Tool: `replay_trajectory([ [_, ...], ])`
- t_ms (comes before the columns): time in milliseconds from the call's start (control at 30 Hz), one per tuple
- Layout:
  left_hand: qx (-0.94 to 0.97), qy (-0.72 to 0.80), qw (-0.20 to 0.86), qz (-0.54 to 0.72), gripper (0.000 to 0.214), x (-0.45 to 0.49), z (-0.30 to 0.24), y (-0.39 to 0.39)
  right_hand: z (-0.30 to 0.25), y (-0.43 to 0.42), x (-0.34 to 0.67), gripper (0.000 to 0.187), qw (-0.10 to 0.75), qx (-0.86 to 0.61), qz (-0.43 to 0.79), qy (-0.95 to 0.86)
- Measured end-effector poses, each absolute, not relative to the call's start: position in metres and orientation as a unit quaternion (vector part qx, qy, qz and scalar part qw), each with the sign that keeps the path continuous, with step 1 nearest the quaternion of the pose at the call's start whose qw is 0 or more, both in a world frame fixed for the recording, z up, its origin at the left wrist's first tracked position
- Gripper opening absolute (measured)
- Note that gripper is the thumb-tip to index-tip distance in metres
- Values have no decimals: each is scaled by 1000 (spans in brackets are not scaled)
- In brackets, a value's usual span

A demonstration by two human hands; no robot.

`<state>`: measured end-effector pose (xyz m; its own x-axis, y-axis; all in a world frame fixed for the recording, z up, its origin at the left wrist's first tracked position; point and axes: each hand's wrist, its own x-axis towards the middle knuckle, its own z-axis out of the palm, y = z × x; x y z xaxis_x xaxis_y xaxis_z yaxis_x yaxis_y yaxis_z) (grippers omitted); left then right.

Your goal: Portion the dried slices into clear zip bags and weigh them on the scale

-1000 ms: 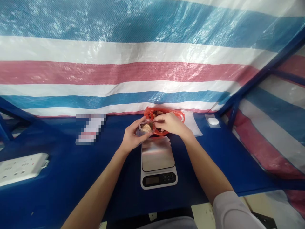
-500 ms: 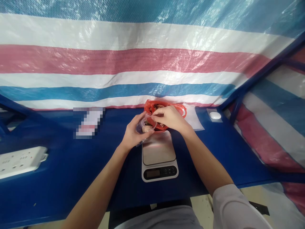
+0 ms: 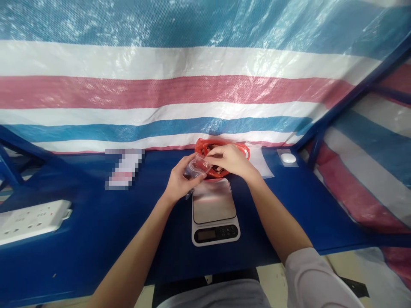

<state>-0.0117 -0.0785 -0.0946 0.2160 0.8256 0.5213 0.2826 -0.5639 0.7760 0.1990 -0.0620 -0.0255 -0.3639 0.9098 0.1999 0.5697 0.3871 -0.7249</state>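
Partly hidden, a red bag (image 3: 202,147) sits behind the right hand (image 3: 229,161).

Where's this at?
Done: a clear plastic bag is out, gripped in the left hand. In hand: the right hand works at its top, above an open red plastic bag. Remaining: the steel-topped digital scale carries nothing yet.

Crumpled clear plastic bag (image 3: 196,167), mid-air
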Motion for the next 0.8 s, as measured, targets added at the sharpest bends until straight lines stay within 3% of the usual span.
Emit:
replay_trajectory([
  [167, 706, 390, 304, 507, 61, -14, -95, -71, -24, -54, 230, 22, 292, -483, 287, -774],
  [433, 690, 394, 334, 508, 65, -14, -94, -60, -36, -39, 253, 19, 198, -505, 154, -826],
  [800, 679, 377, 340, 530, 60, -14, -102, -67, -39, -39, 247, 16, 91, -539, 90, -833],
])
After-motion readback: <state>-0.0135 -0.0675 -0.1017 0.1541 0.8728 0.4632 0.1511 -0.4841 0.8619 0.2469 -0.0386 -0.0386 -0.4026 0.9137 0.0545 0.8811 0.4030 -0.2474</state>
